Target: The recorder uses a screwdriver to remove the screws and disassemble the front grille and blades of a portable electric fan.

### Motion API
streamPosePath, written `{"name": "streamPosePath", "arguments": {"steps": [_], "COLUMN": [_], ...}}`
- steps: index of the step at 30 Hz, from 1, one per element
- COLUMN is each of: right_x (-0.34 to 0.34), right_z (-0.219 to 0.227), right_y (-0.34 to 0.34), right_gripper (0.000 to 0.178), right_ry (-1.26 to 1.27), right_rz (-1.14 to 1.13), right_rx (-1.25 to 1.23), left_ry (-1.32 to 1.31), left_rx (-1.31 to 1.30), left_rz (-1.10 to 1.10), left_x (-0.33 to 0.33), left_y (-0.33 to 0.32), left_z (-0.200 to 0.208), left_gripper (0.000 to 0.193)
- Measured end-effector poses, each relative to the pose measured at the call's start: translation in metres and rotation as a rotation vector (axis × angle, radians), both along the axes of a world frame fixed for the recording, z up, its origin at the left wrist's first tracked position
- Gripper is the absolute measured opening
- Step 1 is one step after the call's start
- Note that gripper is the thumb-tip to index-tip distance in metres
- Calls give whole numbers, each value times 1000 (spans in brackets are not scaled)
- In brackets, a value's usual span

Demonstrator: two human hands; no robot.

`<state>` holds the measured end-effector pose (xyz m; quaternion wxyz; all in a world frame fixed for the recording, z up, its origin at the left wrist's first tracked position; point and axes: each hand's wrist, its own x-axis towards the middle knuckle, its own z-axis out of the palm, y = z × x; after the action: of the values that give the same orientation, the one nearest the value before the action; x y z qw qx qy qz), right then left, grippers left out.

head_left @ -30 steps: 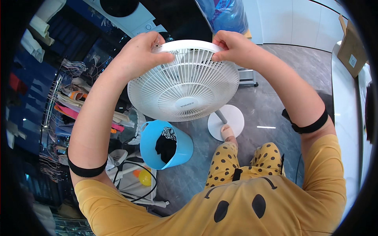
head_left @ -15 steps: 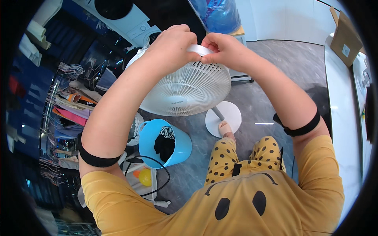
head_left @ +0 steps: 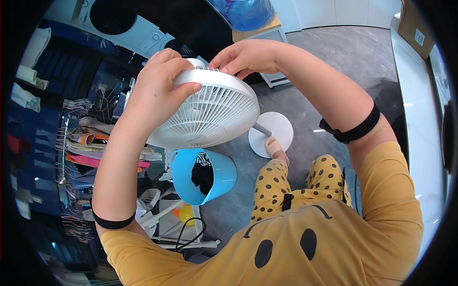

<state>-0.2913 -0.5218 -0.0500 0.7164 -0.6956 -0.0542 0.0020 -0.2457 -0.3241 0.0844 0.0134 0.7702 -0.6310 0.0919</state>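
A white standing fan [head_left: 205, 114] is in front of me, its slatted front grille tilted toward me. My left hand [head_left: 160, 88] grips the rim at the upper left, thumb on the front edge and fingers behind. At the top back of the rim, my right hand [head_left: 248, 57] has its fingers curled and pinched at the wire edge of the rear grille. The exact hold of the right fingertips is partly hidden. Below stands the fan's round white base [head_left: 281, 126], joined by a grey pole. My foot in a pale slipper rests on that base.
A blue basket [head_left: 224, 174] holding dark and striped cloth stands below the fan. Clothes [head_left: 83, 157] hang on a rack at left. A yellow ball [head_left: 186, 214] lies among white frame parts and a black cable. On the right runs a white counter [head_left: 412, 119] with a cardboard box [head_left: 417, 28].
The fan head has tipped and swung left. My left hand has shifted down to the rim's left side; my right hand has moved left to its back edge.
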Motion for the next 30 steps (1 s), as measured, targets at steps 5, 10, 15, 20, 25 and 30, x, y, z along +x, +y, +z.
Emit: {"name": "streamPosePath", "arguments": {"steps": [5, 10, 15, 20, 25, 30], "right_x": [-6, -9, -15, -20, -21, -16], "right_z": [-3, 5, 16, 16, 12, 12], "right_y": [18, 17, 20, 24, 22, 26], "right_gripper": [50, 54, 52, 42, 50, 49], "right_ry": [-51, -134, -142, -165, -147, -64], "right_rz": [-44, -19, -57, -66, -99, -132], "right_rx": [44, -40, -273, -298, -250, -146], "left_ry": [-15, -188, -238, -265, -321, -353], "left_rx": [-91, -48, -86, -98, -135, -87], "left_rz": [-9, -41, -18, -23, -83, 3], "left_x": [-11, -32, -46, -53, -57, -54], "left_y": [-1, 6, 12, 14, 15, 13], "left_z": [-6, -14, -22, -27, -34, -44], "left_gripper": [26, 30, 29, 29, 32, 44]}}
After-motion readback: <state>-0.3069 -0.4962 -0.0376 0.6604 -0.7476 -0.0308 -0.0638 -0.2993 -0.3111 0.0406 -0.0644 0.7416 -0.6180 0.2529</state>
